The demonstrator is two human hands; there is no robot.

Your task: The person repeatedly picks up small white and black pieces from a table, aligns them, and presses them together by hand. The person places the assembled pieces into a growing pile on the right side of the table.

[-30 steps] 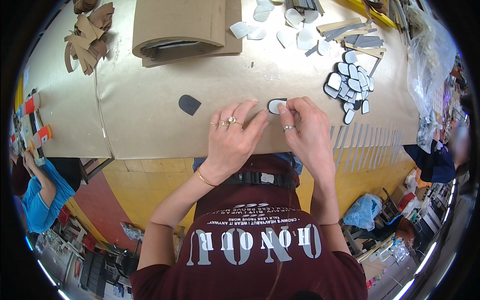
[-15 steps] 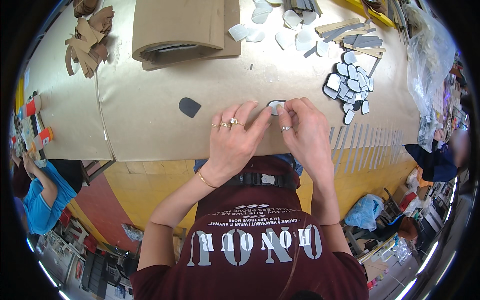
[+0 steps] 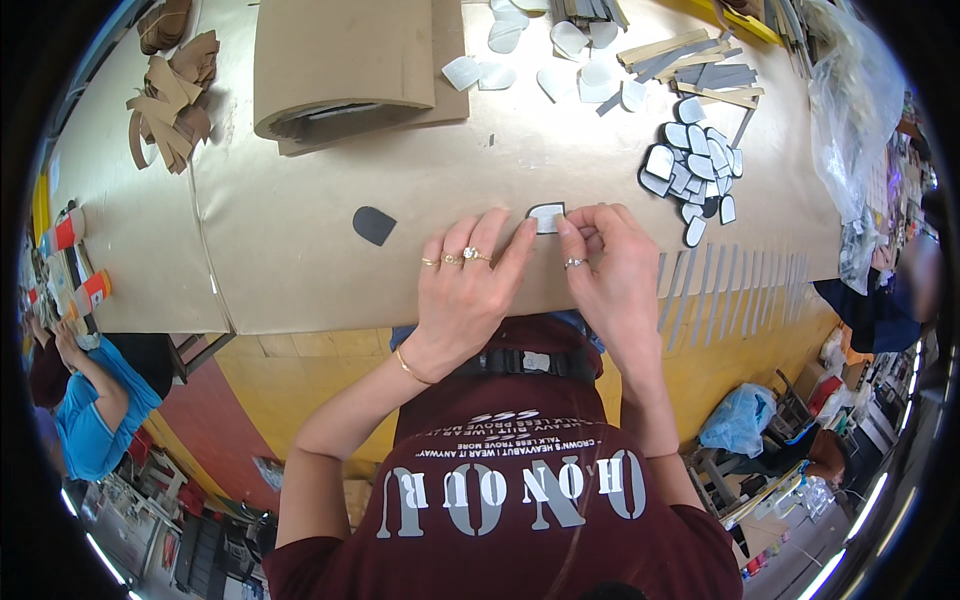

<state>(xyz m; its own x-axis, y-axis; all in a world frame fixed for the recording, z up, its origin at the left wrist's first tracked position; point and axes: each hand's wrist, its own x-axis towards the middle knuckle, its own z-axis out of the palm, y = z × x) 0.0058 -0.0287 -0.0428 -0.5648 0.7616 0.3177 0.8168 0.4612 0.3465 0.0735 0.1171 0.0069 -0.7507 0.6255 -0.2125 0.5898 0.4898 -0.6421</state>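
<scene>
A small black piece point(image 3: 533, 228), square at one end and rounded at the other, lies on the covered table with a smaller white piece point(image 3: 547, 218) on top, leaving a dark border. My left hand point(image 3: 465, 285) rests beside it, fingers stretched out, the index fingertip touching its left edge. At its right edge, the thumb and index finger of my right hand point(image 3: 610, 260) are pinched together, and the other fingers curl in. A bare black piece point(image 3: 375, 226) of similar shape lies farther left.
Right of my hands is a pile of black-and-white pieces point(image 3: 700, 165), with grey strips point(image 3: 725, 290) along the near edge. Loose whitish pieces point(image 3: 570, 40), a rolled brown sheet point(image 3: 345, 65) and brown scraps point(image 3: 172, 105) lie farther back. A person in blue point(image 3: 105, 405) is at left.
My right fingers have drawn back slightly to the right, and my left fingertip has shifted left. More of the white piece and its black border shows between them. The view has shifted slightly.
</scene>
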